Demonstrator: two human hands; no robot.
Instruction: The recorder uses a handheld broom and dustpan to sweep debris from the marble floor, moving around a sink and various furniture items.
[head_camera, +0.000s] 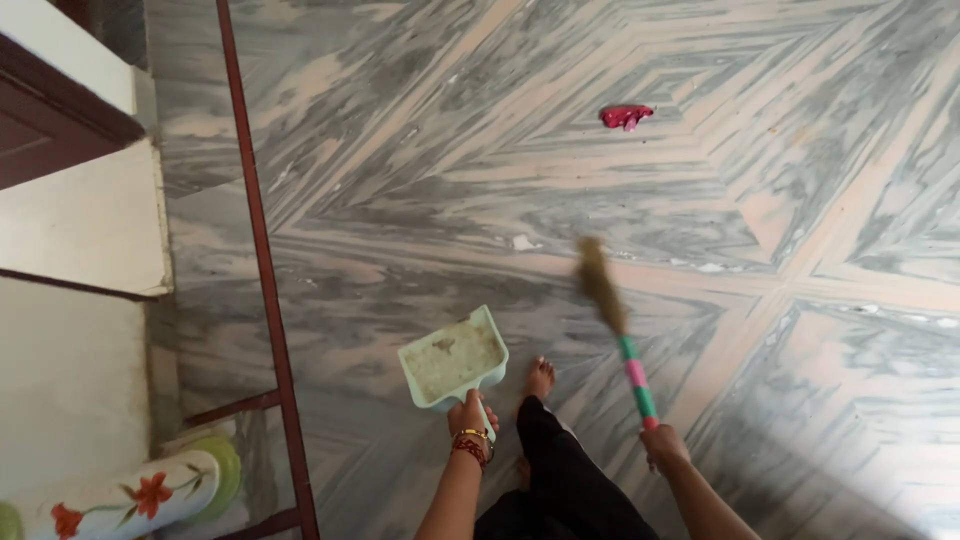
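Dusty pale-green dustpan (455, 358) held level; striped-handled broom (612, 320) tilted beside it.

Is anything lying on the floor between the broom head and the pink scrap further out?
Nothing visible does. The broom, held in the right hand, hangs above bare marble floor, and the stretch up to the pink scrap shows only a few small pale flecks. The left hand holds the green dustpan off to the side.

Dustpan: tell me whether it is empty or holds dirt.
Holds dirt. The dustpan, gripped by the left hand, shows a greyish layer of dust and a small clump across its tray.
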